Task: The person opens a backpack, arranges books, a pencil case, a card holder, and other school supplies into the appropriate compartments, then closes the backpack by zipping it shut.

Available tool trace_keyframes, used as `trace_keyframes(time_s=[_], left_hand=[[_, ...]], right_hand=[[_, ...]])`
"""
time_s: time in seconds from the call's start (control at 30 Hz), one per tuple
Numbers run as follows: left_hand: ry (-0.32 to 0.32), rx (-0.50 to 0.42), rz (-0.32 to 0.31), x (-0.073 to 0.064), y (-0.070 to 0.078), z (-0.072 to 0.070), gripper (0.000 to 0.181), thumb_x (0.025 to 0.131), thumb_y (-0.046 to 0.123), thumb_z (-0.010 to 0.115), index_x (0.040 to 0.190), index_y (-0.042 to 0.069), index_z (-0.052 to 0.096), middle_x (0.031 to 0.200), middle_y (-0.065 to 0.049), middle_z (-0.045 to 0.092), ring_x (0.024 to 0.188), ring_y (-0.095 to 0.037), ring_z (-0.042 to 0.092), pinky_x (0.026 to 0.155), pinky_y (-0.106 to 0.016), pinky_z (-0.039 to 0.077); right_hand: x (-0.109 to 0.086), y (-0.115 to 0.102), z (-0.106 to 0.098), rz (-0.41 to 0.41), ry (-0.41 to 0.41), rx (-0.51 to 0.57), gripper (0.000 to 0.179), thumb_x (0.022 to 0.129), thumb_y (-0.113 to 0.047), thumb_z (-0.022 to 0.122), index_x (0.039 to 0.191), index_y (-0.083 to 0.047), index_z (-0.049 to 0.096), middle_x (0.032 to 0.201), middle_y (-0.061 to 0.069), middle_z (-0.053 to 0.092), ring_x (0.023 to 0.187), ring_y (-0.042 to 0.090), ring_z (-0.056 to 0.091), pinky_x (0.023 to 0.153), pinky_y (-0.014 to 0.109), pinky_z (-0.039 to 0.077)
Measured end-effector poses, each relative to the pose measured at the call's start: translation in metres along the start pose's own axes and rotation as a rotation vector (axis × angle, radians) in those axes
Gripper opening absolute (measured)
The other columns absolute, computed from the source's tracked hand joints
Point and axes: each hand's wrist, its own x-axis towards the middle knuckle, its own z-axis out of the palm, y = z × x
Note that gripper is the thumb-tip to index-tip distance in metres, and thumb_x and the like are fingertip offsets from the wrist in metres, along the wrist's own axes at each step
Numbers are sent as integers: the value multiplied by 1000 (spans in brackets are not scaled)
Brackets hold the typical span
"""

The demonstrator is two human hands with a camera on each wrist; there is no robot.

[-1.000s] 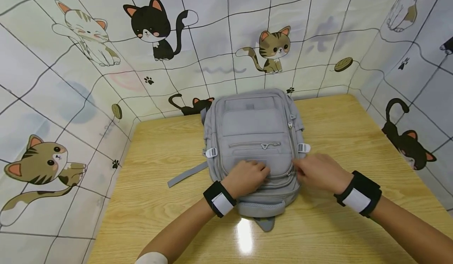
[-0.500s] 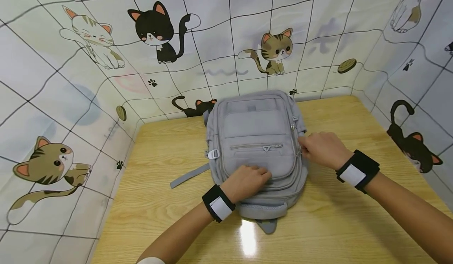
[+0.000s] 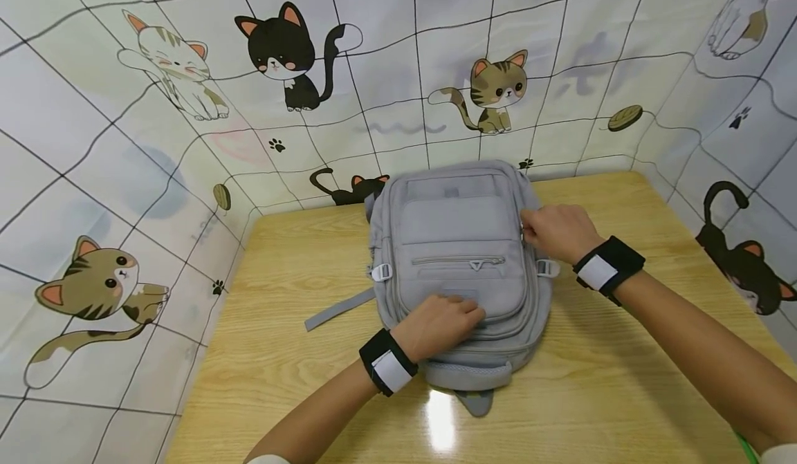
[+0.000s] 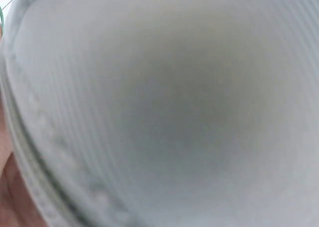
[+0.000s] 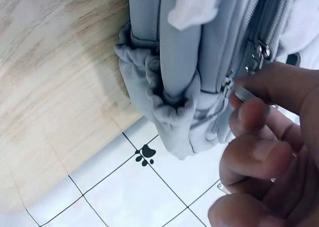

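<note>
A grey backpack (image 3: 461,222) lies on its back on the wooden table, front pockets facing up, carry handle at the near end. My left hand (image 3: 438,326) grips the lower part of the front pocket; its fingertips are hidden in the head view, and bag fabric (image 4: 174,87) fills most of the left wrist view. On the backpack's right side, my right hand (image 3: 563,232) pinches a zipper pull (image 5: 243,93) between thumb and forefinger. Metal sliders (image 5: 259,55) sit close by, and the zipper teeth (image 5: 271,23) stand parted along one track.
Side buckles (image 3: 548,268) sit on both flanks of the bag. A loose strap (image 3: 339,310) stretches left across the table (image 3: 274,367). A cat-print sheet (image 3: 398,70) rises directly behind the bag and along both sides.
My right hand has travelled up the backpack's right side, away from me, along the zipper. My left hand stays at the lower front. The view has shifted slightly.
</note>
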Motion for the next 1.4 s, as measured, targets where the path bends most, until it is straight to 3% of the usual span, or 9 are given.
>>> trace_keyframes(time_s=[0.3,0.43,0.53,0.67,0.8,0.9,1.13,1.23,1.4], left_hand=[[0,9,4,1,0,-2,16,112,23,56,100,25,67,92,12,68,79,-5,68,60,-23,51],[-35,-144,-11,1,-12,-6,15,111,25,59,99,22,67,89,10,68,77,-6,68,63,-24,53],[-30,-299,-77,2,-43,-17,13,109,26,62,101,18,68,92,7,70,74,-7,66,66,-27,54],[62,-400,-245,-6,-110,-23,10,108,20,63,105,13,70,96,1,71,75,-12,64,67,-31,54],[135,-418,-390,-19,-177,1,14,107,13,61,113,5,70,103,-9,72,88,-22,67,77,-38,56],[115,-419,-510,-30,-213,30,23,109,15,60,125,0,67,117,-18,68,103,-33,66,87,-46,57],[69,-750,-762,-36,-244,74,58,114,29,48,163,0,37,162,-32,37,149,-52,40,120,-65,37],[58,-835,-789,-27,-247,81,59,116,31,43,166,3,32,168,-29,34,154,-49,37,125,-63,32],[75,-833,-767,-3,-247,81,56,115,30,44,164,4,36,162,-29,42,147,-47,46,120,-60,39]], right_hand=[[2,-4,6,18,92,-18,27,91,-6,72,73,-11,53,52,-1,42,42,18,43,40,34,28],[0,-7,7,41,56,-2,28,94,-7,71,73,-10,52,52,0,43,43,17,44,40,33,29],[-9,-3,0,115,-20,28,23,96,-14,73,80,-8,58,58,2,53,48,18,50,42,34,35],[-26,0,-9,240,-116,111,28,97,-28,77,98,-2,65,67,6,63,55,19,56,45,37,40],[-47,-9,-5,331,-178,200,37,100,-35,73,105,1,65,65,4,59,54,18,53,45,34,38],[-64,-26,4,358,-199,279,39,103,-36,69,107,2,63,64,2,57,53,16,51,46,32,37],[-92,-64,23,437,-305,554,79,105,-49,63,146,14,39,78,7,62,62,17,58,52,33,44],[-93,-69,24,448,-284,643,88,106,-43,65,155,16,22,81,10,65,64,17,60,55,34,47],[-91,-56,16,466,-182,626,85,104,-27,71,153,19,19,99,33,69,76,27,67,62,40,53]])
